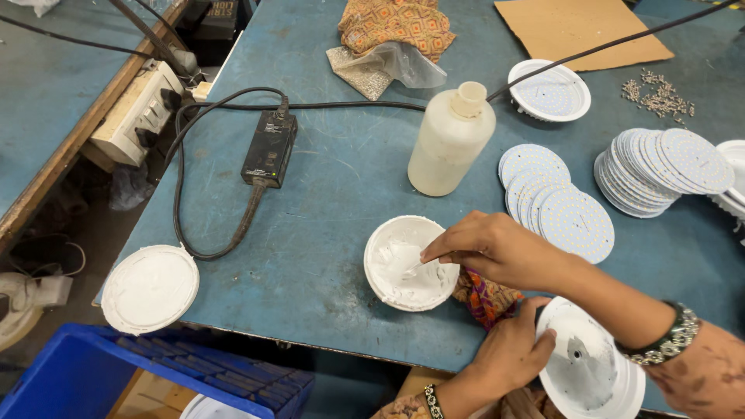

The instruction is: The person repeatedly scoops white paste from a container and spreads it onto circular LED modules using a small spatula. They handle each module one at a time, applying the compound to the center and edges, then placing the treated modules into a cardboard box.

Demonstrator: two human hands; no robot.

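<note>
From the head cam we've got our right hand point(497, 248) pinched shut on a thin little stick, dipping into the tub of white paste point(410, 264) on the blue counter point(326, 194). Our left hand point(512, 353) curls around the rim of a white round housing point(594, 365) at the counter's near edge; it looks light, rigid and smooth, so best gripped by the rim. Paste looks thick, greasy.

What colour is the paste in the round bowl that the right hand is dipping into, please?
White, like the bowl itself; the head view shows it clearly under the right hand.
</note>
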